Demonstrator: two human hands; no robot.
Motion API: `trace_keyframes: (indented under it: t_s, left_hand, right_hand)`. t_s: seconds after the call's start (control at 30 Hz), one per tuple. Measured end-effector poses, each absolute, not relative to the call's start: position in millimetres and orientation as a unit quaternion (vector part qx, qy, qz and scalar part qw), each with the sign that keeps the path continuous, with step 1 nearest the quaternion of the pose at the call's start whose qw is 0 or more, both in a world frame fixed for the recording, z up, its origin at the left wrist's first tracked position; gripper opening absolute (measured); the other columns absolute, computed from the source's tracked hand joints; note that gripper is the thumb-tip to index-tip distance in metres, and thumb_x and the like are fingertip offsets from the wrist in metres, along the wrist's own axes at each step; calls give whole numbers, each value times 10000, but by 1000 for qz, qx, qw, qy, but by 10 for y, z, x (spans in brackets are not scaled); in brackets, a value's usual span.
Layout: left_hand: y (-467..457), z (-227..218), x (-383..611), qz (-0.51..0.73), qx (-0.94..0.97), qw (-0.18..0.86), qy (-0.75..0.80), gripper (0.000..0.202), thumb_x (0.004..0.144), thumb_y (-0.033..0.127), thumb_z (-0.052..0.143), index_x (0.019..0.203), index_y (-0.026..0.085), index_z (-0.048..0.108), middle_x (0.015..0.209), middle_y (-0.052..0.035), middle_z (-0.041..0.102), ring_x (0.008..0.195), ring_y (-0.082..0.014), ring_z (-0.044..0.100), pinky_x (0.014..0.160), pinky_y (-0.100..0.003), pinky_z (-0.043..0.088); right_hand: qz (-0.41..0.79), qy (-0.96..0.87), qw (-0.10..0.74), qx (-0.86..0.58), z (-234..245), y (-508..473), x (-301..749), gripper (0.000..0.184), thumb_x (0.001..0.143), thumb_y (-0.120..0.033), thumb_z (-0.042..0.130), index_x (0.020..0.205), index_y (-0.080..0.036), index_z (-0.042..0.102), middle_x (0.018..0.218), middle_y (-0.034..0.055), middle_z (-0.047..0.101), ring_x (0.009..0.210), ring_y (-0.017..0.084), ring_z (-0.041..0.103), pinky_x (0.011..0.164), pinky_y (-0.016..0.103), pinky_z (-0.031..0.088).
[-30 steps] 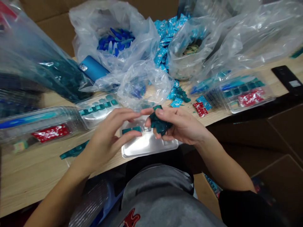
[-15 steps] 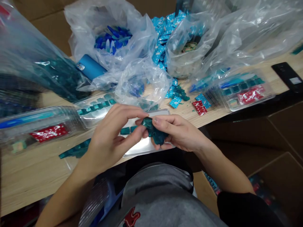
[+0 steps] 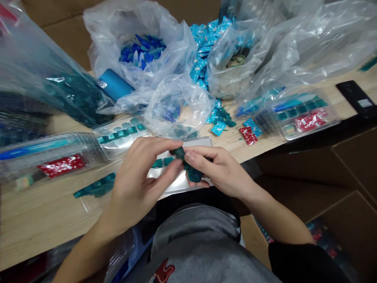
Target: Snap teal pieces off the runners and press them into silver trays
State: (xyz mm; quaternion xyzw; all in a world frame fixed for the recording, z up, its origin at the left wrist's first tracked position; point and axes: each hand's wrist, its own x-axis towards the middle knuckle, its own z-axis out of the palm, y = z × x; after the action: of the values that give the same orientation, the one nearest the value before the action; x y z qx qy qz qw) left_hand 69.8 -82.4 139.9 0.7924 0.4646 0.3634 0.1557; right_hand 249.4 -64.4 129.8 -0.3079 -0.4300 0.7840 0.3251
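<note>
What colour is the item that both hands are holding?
The held item is dark teal, best seen in the head view.

A clump of dark teal, translucent plastic pieces (image 3: 194,175) is held above the bench's (image 3: 32,228) front edge, its lower part in the curled right hand (image 3: 226,169) and its upper left end pinched between the left hand's (image 3: 138,177) thumb and finger. Beneath, partly hidden by both hands, a shallow clear plastic tray (image 3: 179,183) lies flat along that front edge, with blocky teal pieces (image 3: 160,162) in a row toward its left side.
</note>
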Motion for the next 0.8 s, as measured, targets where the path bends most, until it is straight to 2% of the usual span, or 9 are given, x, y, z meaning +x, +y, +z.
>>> trace_keyframes:
  t_s: [0.1,0.17,0.33,0.43,0.53,0.63,0.8]
  left_hand:
    - [-823,1394,703,339,818,61,460,375,928,175,573,1268,326,533,1036,-29,662,960,-218,621,833,-402,521]
    - [-827,1398,716,308,840,-12,447,434,919,154,573,1322,300,504,1033,-56,663,944,-228,625,829,-400,524]
    - [-852,1396,753,264,863,-92,421,514,918,83,533,1414,156,415,976,-89,665,895,-218,631,820,-352,530]
    - [-858,1387,758,279,854,-57,434,489,932,66,492,1399,192,422,931,-50,668,831,-183,636,779,-314,539]
    - [-860,1392,759,318,822,25,473,330,940,128,529,1249,242,524,952,-28,671,871,-170,654,783,-292,551]
    - [-854,1402,756,328,817,68,469,182,933,174,558,1097,253,570,936,-11,674,884,-174,663,779,-300,557]
    - [-843,1389,717,336,786,157,494,107,931,202,551,1024,247,576,912,1,668,851,-157,665,705,-278,550]
  right_hand:
    - [675,-539,369,-343,1309,-665,2508,158,885,-325,638,878,-190,720,787,-13,637,703,90,568,602,206,457]
    - [591,-609,396,-351,1281,-675,2499,128,905,-245,606,870,-183,713,835,-1,654,806,109,591,722,228,475]
    - [492,-665,426,-365,1195,-684,2429,130,910,-204,593,838,-156,691,822,14,678,796,114,609,757,239,474]
    - [454,-672,435,-391,1199,-692,2394,143,900,-183,572,813,-152,682,781,13,673,750,114,599,708,239,465]
    - [415,-686,429,-416,1225,-693,2389,158,885,-161,548,781,-163,667,738,3,652,716,116,576,681,245,451]
    - [385,-697,433,-422,1232,-684,2399,156,862,-129,545,753,-173,648,739,1,655,720,117,581,696,248,457]
    - [295,-735,463,-398,1196,-689,2391,167,853,-96,534,736,-165,632,722,10,630,694,109,574,661,234,465]
